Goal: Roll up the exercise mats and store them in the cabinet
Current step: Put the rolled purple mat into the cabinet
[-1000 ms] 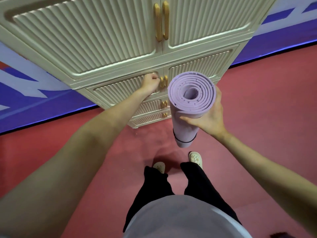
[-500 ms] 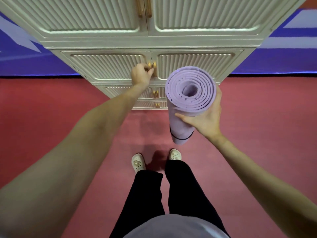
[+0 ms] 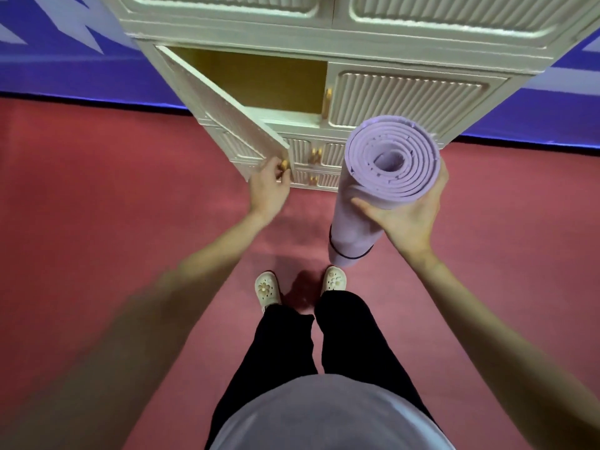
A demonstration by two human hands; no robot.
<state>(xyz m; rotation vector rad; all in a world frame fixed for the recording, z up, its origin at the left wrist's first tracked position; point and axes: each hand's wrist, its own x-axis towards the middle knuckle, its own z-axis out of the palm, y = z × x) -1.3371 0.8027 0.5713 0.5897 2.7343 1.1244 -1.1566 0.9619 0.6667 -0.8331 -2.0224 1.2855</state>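
One rolled exercise mat (image 3: 383,177), lilac foam wound in a loose spiral with ragged layer ends at the top, stands upright in the air, a thin dark band ringing it near the lower end. The right hand (image 3: 410,216) clasps it just under the top rim, thumb across the near side and fingers wrapped round the far side. The left hand (image 3: 268,188) curls round the small gold handle (image 3: 284,165) at the free edge of the open cabinet door (image 3: 224,115), a flat cream panel swung out toward the person on its left hinge. Behind it the compartment (image 3: 256,79) shows a plain ochre back wall and a bare cream sill. The cabinet (image 3: 406,92) is cream, its closed fronts ribbed with fine vertical fluting inside rounded frames; the neighbouring right door carries a gold handle of its own. Lower drawers sit beneath. The red floor (image 3: 97,206) is smooth and matte, open on both sides. Two pale clogs (image 3: 268,289) stand near the cabinet foot, the mat's lower end hanging just above the right one.
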